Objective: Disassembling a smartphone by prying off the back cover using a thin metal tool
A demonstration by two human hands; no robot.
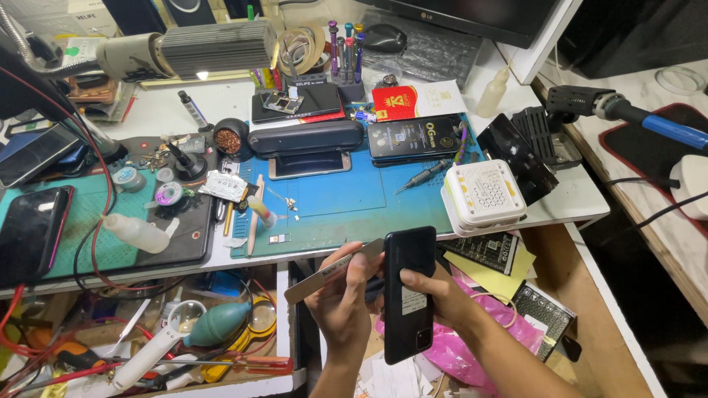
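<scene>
My right hand (445,292) grips a black smartphone (408,295) upright below the bench edge, its back with a white sticker and a camera cutout facing me. My left hand (341,306) pinches a thin flat metal pry blade (322,275). The blade's tip meets the phone's upper left edge. Whether the tip is inside the seam is hidden by my fingers.
A blue work mat (346,210) on the bench carries a screwdriver (422,177), small parts and two phones. A white square box (483,193) sits at its right, a black phone (29,232) and squeeze bottle (136,232) at left. Below lie a green air blower (217,322) and pink bag (479,350).
</scene>
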